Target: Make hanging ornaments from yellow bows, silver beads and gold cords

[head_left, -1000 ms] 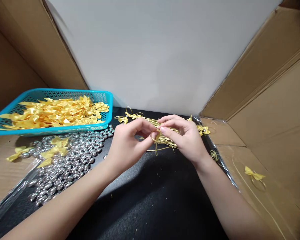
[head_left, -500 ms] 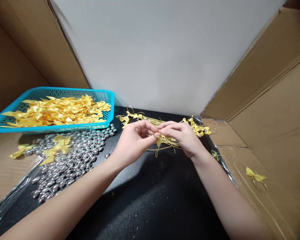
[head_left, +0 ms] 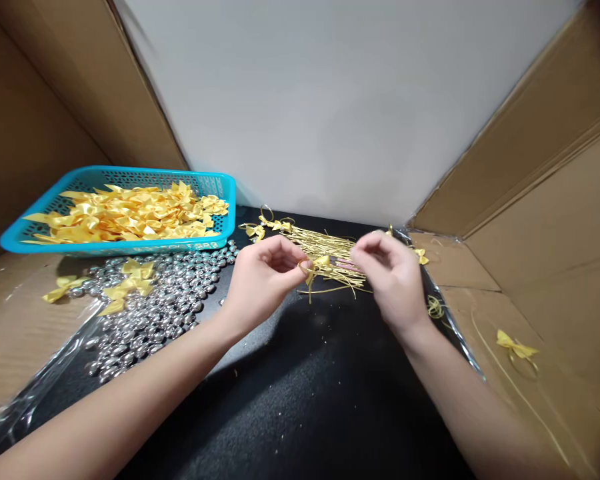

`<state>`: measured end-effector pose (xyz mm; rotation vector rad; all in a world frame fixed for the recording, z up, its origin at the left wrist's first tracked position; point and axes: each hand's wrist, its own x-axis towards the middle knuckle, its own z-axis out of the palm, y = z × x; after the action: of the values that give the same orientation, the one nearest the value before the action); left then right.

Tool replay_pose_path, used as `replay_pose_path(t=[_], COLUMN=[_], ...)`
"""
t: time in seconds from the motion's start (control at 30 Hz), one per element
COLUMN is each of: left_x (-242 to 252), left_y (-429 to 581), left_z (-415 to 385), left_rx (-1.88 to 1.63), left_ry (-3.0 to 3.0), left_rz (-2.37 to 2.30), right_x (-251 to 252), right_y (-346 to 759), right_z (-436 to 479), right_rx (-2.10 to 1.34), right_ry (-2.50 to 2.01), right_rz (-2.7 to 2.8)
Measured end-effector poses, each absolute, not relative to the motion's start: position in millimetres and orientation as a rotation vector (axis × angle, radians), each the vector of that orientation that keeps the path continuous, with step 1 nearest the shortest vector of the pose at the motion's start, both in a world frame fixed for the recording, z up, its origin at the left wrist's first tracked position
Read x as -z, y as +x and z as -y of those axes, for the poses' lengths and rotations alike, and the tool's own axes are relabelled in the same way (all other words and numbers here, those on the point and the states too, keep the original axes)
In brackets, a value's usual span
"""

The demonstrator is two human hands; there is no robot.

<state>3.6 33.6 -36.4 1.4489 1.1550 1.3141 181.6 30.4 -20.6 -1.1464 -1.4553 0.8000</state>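
Note:
Between the thumb and fingers of my left hand (head_left: 270,280) is a looped gold cord with a yellow bow (head_left: 322,262) on it. My right hand (head_left: 393,277) is a little way to the right, its fingertips pinched together; whatever they hold, if anything, is too small and blurred to name. Beneath and behind both hands lies a bundle of gold cords (head_left: 325,243) on the black table surface (head_left: 300,387). Yellow bows with loops (head_left: 275,227) rest at the bundle's left end.
A blue basket (head_left: 117,250) of yellow bows stands at the left. Many silver beads (head_left: 165,300) are spread in front of it, with loose bows (head_left: 130,287) on top. Cardboard (head_left: 485,313) at the right carries another bow (head_left: 515,345). A white panel (head_left: 330,113) rises behind.
My right hand has moved away to the right from my left hand, and the bow between them now shows. The view has shifted slightly, so the basket and beads appear further right.

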Motion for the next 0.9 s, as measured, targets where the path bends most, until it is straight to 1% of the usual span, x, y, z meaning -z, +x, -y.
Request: replay_pose_path(t=[0.07, 0.2, 0.3, 0.43, 0.5, 0.6, 0.7, 0.73, 0.8, 0.9], left_x=[40, 50, 55, 63, 70, 79, 86, 87, 90, 92], left_y=[2, 2, 3, 4, 3, 2, 0, 0, 1, 3], left_z=[-26, -10, 1, 7, 6, 3, 3, 4, 10, 19], left_rx=[-1.327, -1.281, -1.259, -1.219, -1.214, -1.207, -1.203, -1.192, -1.139, -1.040], left_ry=[1.416, 1.366, 1.332, 1.241, 1.165, 1.056, 0.991, 0.992, 1.024, 1.102], left_rz=[-1.173, -1.185, -1.185, -1.208, -1.233, -1.254, -1.241, -1.231, -1.194, -1.114], right_x=[33, 55, 62, 67, 72, 80, 81, 79, 75, 76], right_y=[172, 156, 153, 155, 156, 159, 171, 176, 185, 187], right_z=[-12, 11, 16, 26, 34, 48, 58, 59, 56, 40], right_rx=[-0.817, -1.028, -1.093, -1.110, -1.081, -0.920, -0.770, -0.754, -0.760, -0.877], right_ry=[-1.245, -1.321, -1.306, -1.288, -1.303, -1.343, -1.283, -1.268, -1.315, -1.393], right_rz=[1.535, 1.493, 1.441, 1.535, 1.622, 1.839, 2.154, 2.181, 2.012, 1.522])
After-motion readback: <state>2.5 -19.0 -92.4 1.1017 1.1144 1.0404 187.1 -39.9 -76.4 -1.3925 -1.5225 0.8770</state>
